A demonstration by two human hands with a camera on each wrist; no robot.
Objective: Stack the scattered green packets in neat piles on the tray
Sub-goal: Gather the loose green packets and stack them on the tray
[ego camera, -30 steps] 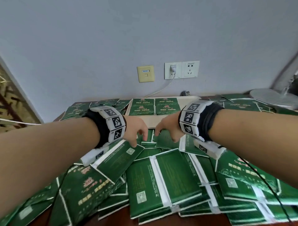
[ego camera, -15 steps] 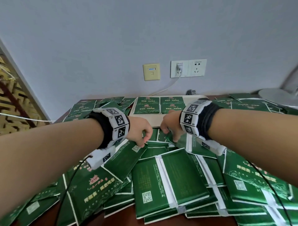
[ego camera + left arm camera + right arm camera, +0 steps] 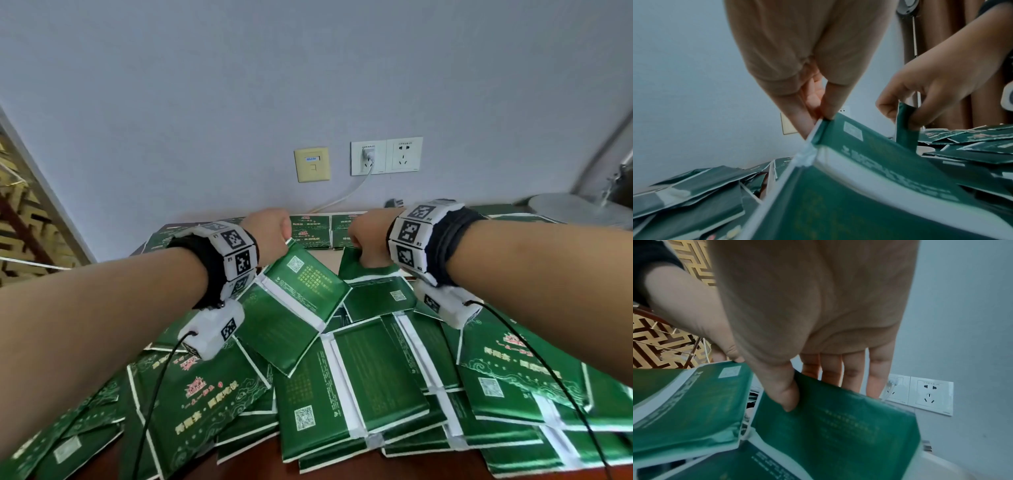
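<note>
Holding one packet apiece, both hands work above the loose heap. The left hand (image 3: 270, 236) pinches the top edge of a packet (image 3: 294, 301) between thumb and fingers; the packet hangs tilted below the hand, back face and QR code up. The right hand (image 3: 368, 240) grips the top of a second packet (image 3: 838, 426), thumb on the near face and four fingers (image 3: 851, 369) behind it.

Handling, as a judgement: each packet looks light, flat and flexible, a sealed foil or film pouch with a white seam strip. The held packets keep their plane while hanging from one edge, so moderate stiffness applies. The glossy face probably slips against its neighbours. Take hold at a short edge or a corner with a thumb-and-finger pinch; avoid squeezing the middle, which could crease the face.

The heap (image 3: 359, 387) lies below and nearer than both hands, with packets overlapping at mixed angles and mixed faces up. The tray (image 3: 325, 253) sits just beyond the hands, against the wall, carrying a few packets (image 3: 310, 229) laid in a flat grid. More packets spread to the left and right of the hands.

The counter (image 3: 260, 462) is dark reddish wood, visible only at the near edge. The wall (image 3: 308, 85) behind is plain grey-blue, carrying a beige plate (image 3: 311, 164) and double sockets (image 3: 386, 156) with one plug and cable fitted.
</note>
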